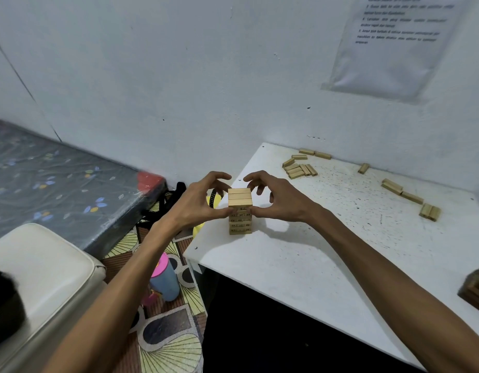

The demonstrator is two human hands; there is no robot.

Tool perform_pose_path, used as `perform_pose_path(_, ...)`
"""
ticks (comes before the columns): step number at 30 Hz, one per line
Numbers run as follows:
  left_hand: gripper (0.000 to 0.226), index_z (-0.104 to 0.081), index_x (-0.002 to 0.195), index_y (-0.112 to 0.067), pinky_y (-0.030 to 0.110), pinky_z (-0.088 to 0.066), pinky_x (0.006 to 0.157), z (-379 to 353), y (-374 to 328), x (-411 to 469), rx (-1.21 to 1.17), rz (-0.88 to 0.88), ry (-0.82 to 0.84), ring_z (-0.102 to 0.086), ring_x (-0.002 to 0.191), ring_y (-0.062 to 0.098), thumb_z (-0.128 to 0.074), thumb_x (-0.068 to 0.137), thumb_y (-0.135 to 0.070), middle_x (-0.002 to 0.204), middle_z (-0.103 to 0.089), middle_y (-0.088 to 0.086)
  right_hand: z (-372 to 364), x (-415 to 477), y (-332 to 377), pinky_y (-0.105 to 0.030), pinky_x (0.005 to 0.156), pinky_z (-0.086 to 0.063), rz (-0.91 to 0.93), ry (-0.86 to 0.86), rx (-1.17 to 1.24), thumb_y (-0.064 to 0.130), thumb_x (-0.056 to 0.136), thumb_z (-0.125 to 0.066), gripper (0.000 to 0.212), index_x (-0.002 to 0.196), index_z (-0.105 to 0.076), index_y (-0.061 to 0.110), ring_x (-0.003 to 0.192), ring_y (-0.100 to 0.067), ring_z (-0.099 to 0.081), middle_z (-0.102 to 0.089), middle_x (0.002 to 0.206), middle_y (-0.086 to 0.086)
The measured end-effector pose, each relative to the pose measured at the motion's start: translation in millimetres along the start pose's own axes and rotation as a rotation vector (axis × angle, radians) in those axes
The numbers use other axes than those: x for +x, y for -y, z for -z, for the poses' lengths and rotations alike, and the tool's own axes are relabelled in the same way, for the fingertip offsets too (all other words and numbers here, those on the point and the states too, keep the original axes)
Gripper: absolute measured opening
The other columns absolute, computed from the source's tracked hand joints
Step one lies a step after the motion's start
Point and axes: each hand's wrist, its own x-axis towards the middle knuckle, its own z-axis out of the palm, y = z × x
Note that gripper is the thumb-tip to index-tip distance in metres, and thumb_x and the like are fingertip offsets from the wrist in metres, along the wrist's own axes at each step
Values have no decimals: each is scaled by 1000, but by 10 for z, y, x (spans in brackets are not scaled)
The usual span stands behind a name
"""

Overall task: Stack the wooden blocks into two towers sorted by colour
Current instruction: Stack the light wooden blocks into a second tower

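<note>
left hand (200, 203) and right hand (278, 200) clasp the pale block tower (240, 211) near the table (313, 265) edge, thumbs on its sides, fingers (219, 175) curled behind. loose blocks (299, 168) lie by the wall; a darker stack (476, 289) is cut off at right.

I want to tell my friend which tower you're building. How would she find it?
Look at the white table by the wall. Near its left edge, the light wooden tower stands between the left hand and right hand, which grip it near the top. Unlike the loose blocks lying flat near the wall, it is stacked upright.
</note>
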Motion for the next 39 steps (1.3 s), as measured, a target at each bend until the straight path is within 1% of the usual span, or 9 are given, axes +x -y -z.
perform_pose_path(6,83,-46,144,-31,31,-47,98,-11,6,-25,-9,-7,11,-58,124,2,-75,73,-62,134,-64,-22,0,-28,19,-20,83,-47,-19,-7,5,42,83,-84,78,148,-42,34,117,-6,-53,-57,132,21)
perform_pose_path(15,77,-50,142,-30,34,-46,98,30,-55,-21,-8,-36,-23,-57,122,2,-72,76,-65,133,-63,-25,54,-59,49,-29,93,-50,-35,-14,-30,56,84,-78,73,146,-45,39,120,-3,-52,-56,132,24)
perform_pose_path(17,72,-53,140,-31,34,-46,98,57,-108,8,0,-50,-25,-57,122,2,-70,78,-66,132,-63,-24,78,-74,69,-31,95,-51,-40,-27,-27,56,85,-77,69,145,-47,40,121,-2,-52,-57,132,24)
perform_pose_path(22,48,-64,124,-44,44,-51,99,99,-235,159,79,-53,-10,-57,120,5,-66,84,-70,124,-67,-16,205,-145,111,-34,96,-52,-36,-49,-42,61,87,-71,56,137,-54,42,121,-2,-55,-60,129,25)
perform_pose_path(27,41,-67,119,-41,40,-47,102,78,-521,355,125,-107,2,-57,118,0,-64,87,-66,120,-68,-19,412,-311,96,-36,98,-53,-75,-86,-80,59,90,-69,49,134,-56,43,122,0,-55,-62,127,26)
perform_pose_path(31,36,-67,123,-35,36,-47,101,-63,-737,504,144,-138,53,-58,113,-1,-69,92,-53,123,-66,-26,555,-504,35,-38,100,-52,-120,-127,-141,58,91,-68,48,135,-56,43,121,1,-55,-61,131,26)
perform_pose_path(35,39,-66,128,-29,35,-49,100,-297,-958,650,153,-165,100,-61,112,4,-71,93,-46,125,-67,-21,730,-743,1,-30,97,-47,-162,-188,-217,48,94,-68,44,135,-59,36,117,3,-54,-63,132,20)
perform_pose_path(37,39,-66,129,-27,34,-49,99,-447,-1059,723,153,-179,114,-61,111,7,-72,94,-43,124,-67,-19,815,-883,-48,-29,96,-44,-203,-208,-265,46,95,-67,43,136,-59,34,120,-3,-55,-63,133,18)
perform_pose_path(39,40,-66,129,-25,32,-49,98,-618,-1152,794,150,-194,132,-61,110,8,-72,94,-43,125,-68,-15,894,-1027,-117,-34,99,-47,-261,-227,-303,47,95,-66,44,137,-59,34,125,-9,-55,-63,135,16)
